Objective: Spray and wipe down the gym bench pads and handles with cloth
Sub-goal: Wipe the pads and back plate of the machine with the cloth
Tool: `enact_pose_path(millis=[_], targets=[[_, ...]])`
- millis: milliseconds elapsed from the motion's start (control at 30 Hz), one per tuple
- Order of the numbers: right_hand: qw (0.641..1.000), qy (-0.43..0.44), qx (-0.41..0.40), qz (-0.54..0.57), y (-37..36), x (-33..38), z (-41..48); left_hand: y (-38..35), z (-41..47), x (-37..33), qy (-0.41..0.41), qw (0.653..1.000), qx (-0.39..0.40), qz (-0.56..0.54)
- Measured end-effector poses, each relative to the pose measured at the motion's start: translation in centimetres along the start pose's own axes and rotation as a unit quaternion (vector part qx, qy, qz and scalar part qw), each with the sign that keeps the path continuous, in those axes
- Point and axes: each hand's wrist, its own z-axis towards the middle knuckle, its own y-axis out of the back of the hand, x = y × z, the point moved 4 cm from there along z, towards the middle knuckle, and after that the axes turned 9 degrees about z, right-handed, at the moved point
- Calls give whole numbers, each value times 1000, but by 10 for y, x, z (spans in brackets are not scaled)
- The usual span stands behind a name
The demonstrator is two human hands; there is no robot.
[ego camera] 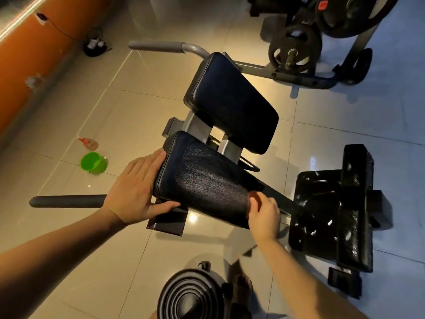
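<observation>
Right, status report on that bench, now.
Left hand flat against near pad. Right hand grips its edge. Spray bottle on floor. Nothing blocking pad.

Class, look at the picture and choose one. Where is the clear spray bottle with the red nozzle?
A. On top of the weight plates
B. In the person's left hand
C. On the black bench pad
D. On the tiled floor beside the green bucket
D: the clear spray bottle with the red nozzle sits on the pale tiled floor, right next to the green plastic bucket.
</observation>
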Motion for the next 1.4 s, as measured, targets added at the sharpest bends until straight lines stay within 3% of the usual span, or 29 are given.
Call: enact_pose_path(millis=[100,233,300,400,567,667,767,900,1000,1067,1167,1267,1333,1400], targets=[[999,-29,-31,-1,-7,33,7,-1,-1,0,0,1000,6,4],[986,130,25,103,-38,156,-10,0,0,0,3,1000,11,-5],[965,235,63,95,-46,198,-30,0,0,0,7,1000,10,-16],[938,337,44,75,-45,180,-41,0,0,1,5,1000,3,-23],[996,86,5,25,-14,30,5,-1,0,1,1,1000,3,-14],[999,3,-23,-24,-3,7,16,-1,-1,1,2,1000,3,-13],[997,52,-46,20,-21,70,17,0,0,0,0,1000,3,-13],[975,209,22,73,-44,168,-10,0,0,0,7,1000,11,-20],[942,329,31,60,-41,158,-27,0,0,1,9,1000,6,-27],[959,277,6,54,-31,105,-9,-1,-1,1,9,1000,8,-29],[995,93,-13,28,-11,26,19,-3,0,1,12,1000,9,-25],[997,-42,-43,47,-5,2,27,-3,-1,1,16,999,12,-32],[992,-73,-61,85,-10,26,19,-3,-1,1,15,999,10,-34],[990,-13,-47,132,-21,67,-3,-3,-1,2,16,999,12,-37]])
